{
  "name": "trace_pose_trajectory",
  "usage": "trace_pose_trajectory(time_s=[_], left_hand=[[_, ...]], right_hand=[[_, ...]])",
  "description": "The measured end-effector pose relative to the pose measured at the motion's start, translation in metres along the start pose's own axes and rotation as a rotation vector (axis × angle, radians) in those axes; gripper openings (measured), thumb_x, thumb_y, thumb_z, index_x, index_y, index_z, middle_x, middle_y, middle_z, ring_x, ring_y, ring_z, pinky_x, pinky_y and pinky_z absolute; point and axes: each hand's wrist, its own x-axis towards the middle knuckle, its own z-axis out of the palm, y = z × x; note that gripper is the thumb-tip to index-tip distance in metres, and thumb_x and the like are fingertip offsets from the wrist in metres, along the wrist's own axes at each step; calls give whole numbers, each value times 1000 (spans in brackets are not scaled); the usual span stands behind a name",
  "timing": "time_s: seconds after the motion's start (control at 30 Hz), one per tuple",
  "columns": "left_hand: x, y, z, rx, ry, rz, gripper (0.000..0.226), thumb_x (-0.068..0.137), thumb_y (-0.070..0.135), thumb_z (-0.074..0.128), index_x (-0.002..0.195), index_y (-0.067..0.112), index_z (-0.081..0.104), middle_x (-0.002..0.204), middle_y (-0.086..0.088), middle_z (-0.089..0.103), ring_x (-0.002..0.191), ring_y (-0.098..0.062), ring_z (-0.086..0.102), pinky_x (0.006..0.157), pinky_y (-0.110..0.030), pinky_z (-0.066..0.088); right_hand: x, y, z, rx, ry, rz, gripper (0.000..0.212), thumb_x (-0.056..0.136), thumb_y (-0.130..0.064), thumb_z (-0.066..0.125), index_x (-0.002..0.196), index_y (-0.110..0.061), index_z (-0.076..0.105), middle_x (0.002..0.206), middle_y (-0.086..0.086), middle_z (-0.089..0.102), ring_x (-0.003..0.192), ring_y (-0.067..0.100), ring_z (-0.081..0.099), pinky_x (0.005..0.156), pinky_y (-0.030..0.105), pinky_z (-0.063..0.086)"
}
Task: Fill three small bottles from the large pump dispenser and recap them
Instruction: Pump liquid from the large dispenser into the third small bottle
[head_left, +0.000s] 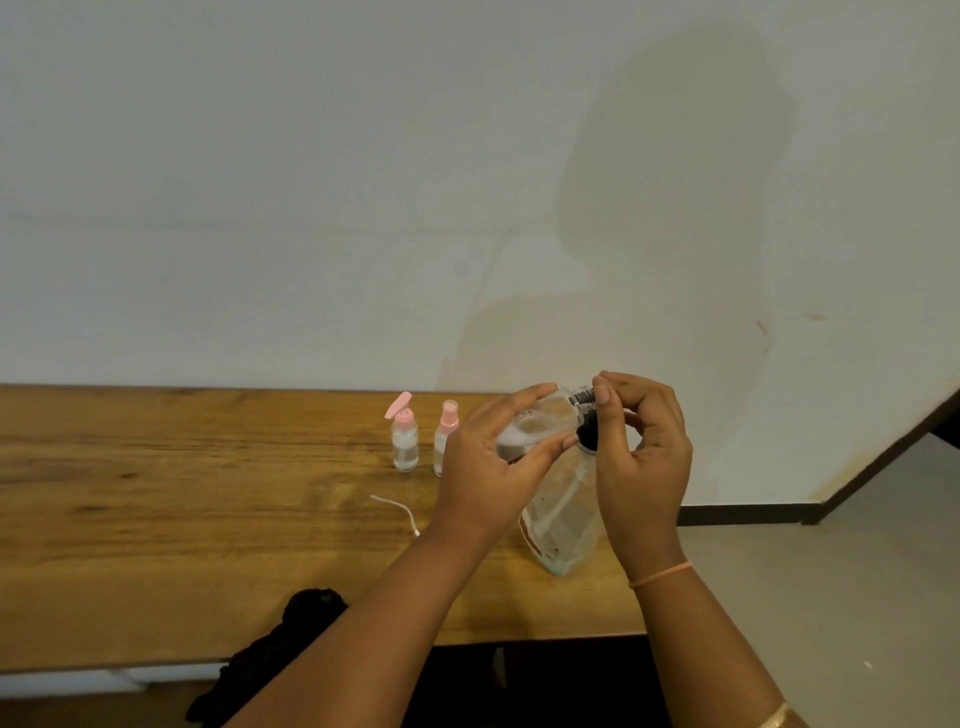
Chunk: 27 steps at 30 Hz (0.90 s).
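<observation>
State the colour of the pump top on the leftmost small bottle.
Pink pump top; the head view shows it best.

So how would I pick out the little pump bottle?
On the wooden table, left of the left hand, stand two small pink-topped bottles. The pump bottle is the leftmost, with a slanted pink spout; its neighbour has a clear cap.

Head camera looks forward-down, close over wooden table (156, 519), wall (311, 182) behind.

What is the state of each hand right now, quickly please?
Left hand: closed, holding the small clear bottle, which is tilted.
Right hand: closed, pinching the dark cap at that bottle's neck.
</observation>
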Motion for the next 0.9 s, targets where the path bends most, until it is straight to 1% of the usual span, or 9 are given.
trace_pose_trajectory(time_s=[0.1, 0.23, 0.33, 0.47, 0.57, 0.63, 0.73, 0.83, 0.9], left_hand=[[-1, -6, 3, 22, -20, -31, 44, 74, 24, 78, 114, 33, 63, 114, 4, 66, 109, -4, 59, 78, -4, 45], [-4, -10, 3, 62, -19, -50, 45, 74, 29, 77, 116, 31, 63, 114, 5, 66, 109, -3, 58, 80, -3, 43], [-3, -6, 2, 43, -6, -41, 44, 73, 30, 76, 114, 38, 61, 114, 8, 65, 109, 1, 58, 83, -7, 45], [-1, 2, 0, -3, -10, -32, 43, 74, 20, 77, 111, 35, 61, 114, 6, 65, 107, 8, 55, 75, 0, 43], [0, 0, 0, 15, -13, -41, 43, 74, 21, 77, 111, 36, 61, 115, 6, 65, 108, 4, 56, 74, 1, 42], [-1, -4, 2, 33, -17, -48, 44, 74, 21, 78, 114, 30, 63, 116, 4, 65, 109, -1, 57, 77, 2, 40], [-4, -4, 3, 59, -13, -58, 44, 75, 19, 77, 116, 26, 63, 115, 3, 65, 108, 2, 56, 78, 6, 35], [-6, -2, 4, 53, -10, -55, 44, 74, 19, 77, 115, 28, 62, 115, 3, 65, 107, 2, 56, 78, 7, 34], [-5, 1, 4, 16, -5, -35, 44, 73, 22, 77, 113, 33, 61, 114, 4, 66, 107, 3, 57, 80, 2, 39]], right_hand=[[-3, 13, -3, -57, -21, -35, 16, 91, -11, 55, 88, -27, 58, 93, -8, 58, 96, -2, 55, 81, 10, 43], [-4, 20, -4, -82, -39, -52, 7, 92, -19, 53, 90, -22, 60, 94, -8, 57, 97, -3, 54, 82, 10, 43], [-3, 10, -2, -27, -16, 5, 17, 91, -14, 55, 87, -30, 60, 93, -7, 59, 94, 1, 57, 81, 16, 47], [2, 2, -2, -16, -11, -12, 22, 91, -15, 55, 87, -36, 57, 92, -9, 59, 91, 3, 58, 80, 16, 49], [0, 6, 0, -34, -21, -22, 22, 92, -14, 54, 89, -36, 56, 93, -9, 58, 92, 0, 57, 79, 14, 47], [-2, 13, 0, -46, -22, -28, 18, 92, -14, 54, 88, -32, 57, 93, -9, 56, 92, 0, 56, 79, 14, 47], [-4, 19, -1, -80, -42, -31, 14, 92, -12, 54, 89, -24, 58, 93, -10, 56, 94, -2, 55, 81, 12, 45], [-5, 13, -2, -46, -38, -9, 14, 92, -21, 53, 88, -34, 57, 94, -10, 57, 94, 0, 56, 80, 12, 45], [-4, 6, -3, 1, -14, 1, 15, 92, -23, 53, 89, -37, 57, 94, -9, 58, 94, 3, 57, 79, 15, 47]])
